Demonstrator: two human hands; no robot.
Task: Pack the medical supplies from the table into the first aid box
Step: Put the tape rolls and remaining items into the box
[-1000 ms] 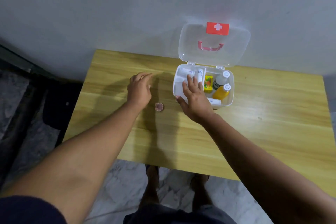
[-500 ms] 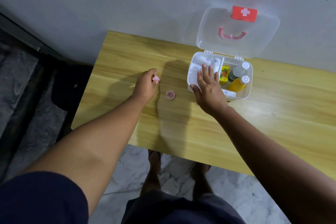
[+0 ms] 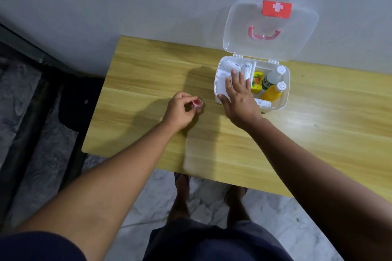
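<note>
Fingers [image 3: 186, 99] of the left hand pinch a small red roll [image 3: 197, 103]; right hand [image 3: 239, 99] lies flat, spread.

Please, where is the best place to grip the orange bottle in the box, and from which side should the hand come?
Probably its body, from above. The orange bottle lies tilted in the first aid box, white cap away from the person, beside the clear bottle. The box walls block a sideways approach.
</note>
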